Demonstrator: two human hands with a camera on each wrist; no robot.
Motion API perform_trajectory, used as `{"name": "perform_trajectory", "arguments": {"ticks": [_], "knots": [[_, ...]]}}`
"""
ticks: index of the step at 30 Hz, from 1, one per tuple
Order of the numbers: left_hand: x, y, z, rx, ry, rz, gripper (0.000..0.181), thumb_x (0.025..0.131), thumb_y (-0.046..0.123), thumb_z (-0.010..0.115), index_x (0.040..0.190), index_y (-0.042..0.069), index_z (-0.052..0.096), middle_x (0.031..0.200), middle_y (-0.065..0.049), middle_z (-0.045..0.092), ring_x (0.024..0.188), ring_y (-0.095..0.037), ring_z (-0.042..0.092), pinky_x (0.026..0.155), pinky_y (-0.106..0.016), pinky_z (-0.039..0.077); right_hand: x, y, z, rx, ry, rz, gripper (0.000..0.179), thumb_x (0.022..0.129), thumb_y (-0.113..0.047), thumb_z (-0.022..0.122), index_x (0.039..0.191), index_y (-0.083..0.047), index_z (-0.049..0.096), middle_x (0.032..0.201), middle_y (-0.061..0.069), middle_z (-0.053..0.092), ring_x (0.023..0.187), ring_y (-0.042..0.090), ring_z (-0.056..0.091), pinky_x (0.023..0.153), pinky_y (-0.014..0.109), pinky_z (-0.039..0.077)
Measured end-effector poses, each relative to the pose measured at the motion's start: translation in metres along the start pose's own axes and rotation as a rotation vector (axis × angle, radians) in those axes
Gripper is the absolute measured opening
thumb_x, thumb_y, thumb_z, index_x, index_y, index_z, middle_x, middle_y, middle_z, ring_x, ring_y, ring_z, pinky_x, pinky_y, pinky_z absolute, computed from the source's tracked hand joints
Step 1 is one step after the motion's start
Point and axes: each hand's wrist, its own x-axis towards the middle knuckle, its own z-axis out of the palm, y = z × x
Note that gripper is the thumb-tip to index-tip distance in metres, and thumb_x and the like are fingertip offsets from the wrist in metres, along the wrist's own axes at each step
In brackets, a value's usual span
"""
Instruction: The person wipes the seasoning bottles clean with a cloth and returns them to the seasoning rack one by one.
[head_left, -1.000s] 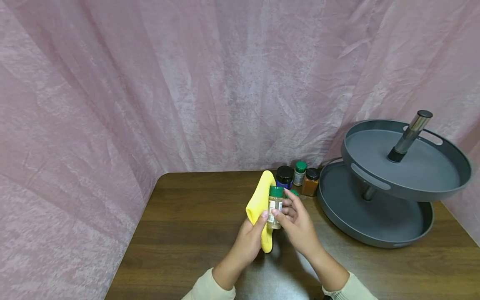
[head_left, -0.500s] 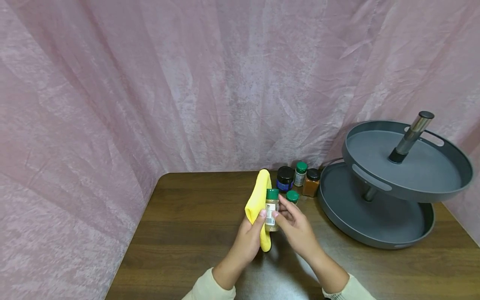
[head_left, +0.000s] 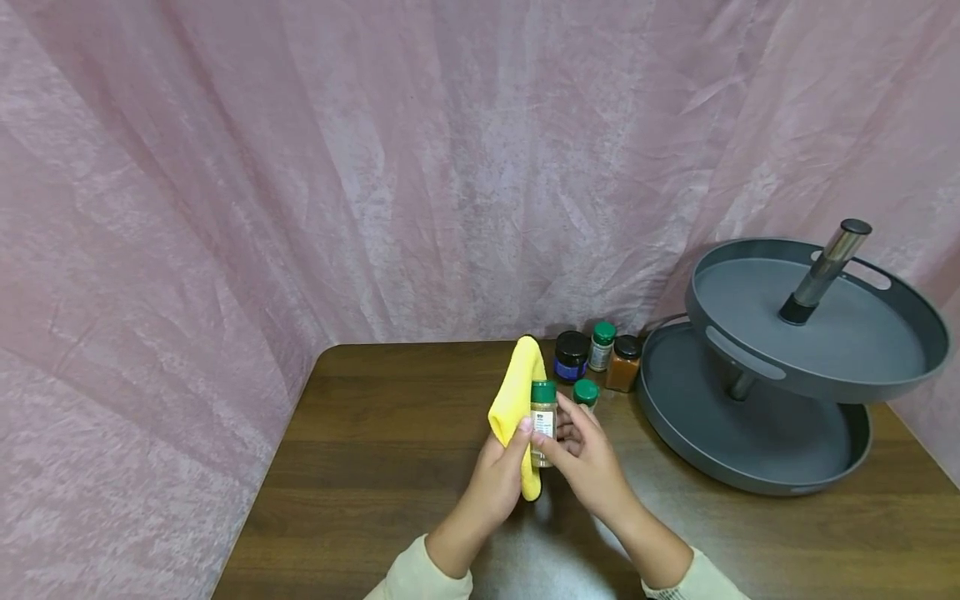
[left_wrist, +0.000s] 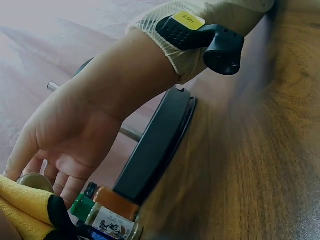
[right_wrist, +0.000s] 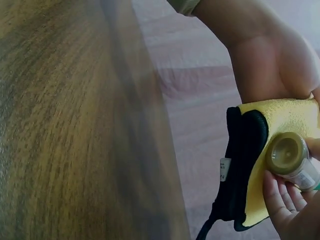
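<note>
In the head view, my left hand [head_left: 495, 479] holds a folded yellow cloth [head_left: 516, 390] with black edging against one side of a small clear spice jar [head_left: 543, 408]. The jar has a green lid, a white label and pale contents. My right hand [head_left: 592, 471] grips its other side between thumb and fingers, the lid pointing up and away. From the right wrist, the bottom of the spice jar [right_wrist: 287, 152] shows beside the yellow cloth [right_wrist: 256, 200], whose black border and small white tag hang lower left.
Behind the hands stand a dark jar with a blue label [head_left: 572, 358], a green-lidded jar [head_left: 602, 346], an orange-brown jar [head_left: 623, 367] and a nearer green-lidded jar [head_left: 586, 393]. A grey two-tier round tray [head_left: 720, 333] is at the right. A pink curtain [head_left: 480, 167] hangs behind the wooden table [head_left: 360, 458].
The spice jar has shifted a little left and turned in the fingers, so a different part of its label faces up. The cloth stays in the left hand.
</note>
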Motion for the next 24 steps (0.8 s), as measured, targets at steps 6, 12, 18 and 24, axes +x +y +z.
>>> {"name": "perform_trajectory", "arguments": {"ticks": [6, 12, 18, 24], "knots": [[-0.003, -0.003, 0.007, -0.019, -0.026, 0.003, 0.043, 0.110, 0.030, 0.041, 0.139, 0.000, 0.046, 0.127, -0.020, 0.059, 0.111, -0.012, 0.057, 0.101, -0.028, 0.047, 0.001, -0.003, -0.005, 0.085, 0.079, 0.020, 0.061, 0.095, -0.008, 0.070, 0.149, -0.006, 0.041, 0.114, 0.018, 0.059, 0.097, 0.012, 0.064, 0.082, 0.020, 0.055], [-0.004, -0.004, 0.007, -0.031, -0.008, 0.008, 0.043, 0.110, 0.029, 0.042, 0.139, -0.002, 0.045, 0.128, -0.022, 0.058, 0.111, -0.013, 0.057, 0.101, -0.028, 0.047, 0.002, -0.004, -0.006, 0.094, 0.056, 0.031, 0.050, 0.098, -0.011, 0.067, 0.143, -0.005, 0.046, 0.118, 0.020, 0.062, 0.099, 0.012, 0.063, 0.085, 0.020, 0.054], [-0.001, -0.003, 0.001, -0.003, 0.052, 0.003, 0.044, 0.110, 0.033, 0.041, 0.137, -0.001, 0.048, 0.122, -0.021, 0.062, 0.104, -0.012, 0.060, 0.094, -0.024, 0.048, -0.001, -0.005, -0.003, 0.073, -0.055, 0.086, 0.045, 0.100, -0.013, 0.063, 0.142, -0.006, 0.050, 0.119, 0.019, 0.057, 0.099, 0.015, 0.064, 0.084, 0.022, 0.055], [0.002, -0.002, -0.005, 0.022, 0.082, 0.003, 0.046, 0.110, 0.036, 0.039, 0.133, -0.002, 0.051, 0.113, -0.023, 0.062, 0.094, -0.012, 0.061, 0.085, -0.024, 0.051, -0.003, -0.006, 0.001, 0.005, -0.129, 0.086, 0.049, 0.098, -0.014, 0.065, 0.143, -0.004, 0.049, 0.117, 0.020, 0.058, 0.101, 0.020, 0.064, 0.085, 0.024, 0.056]]}}
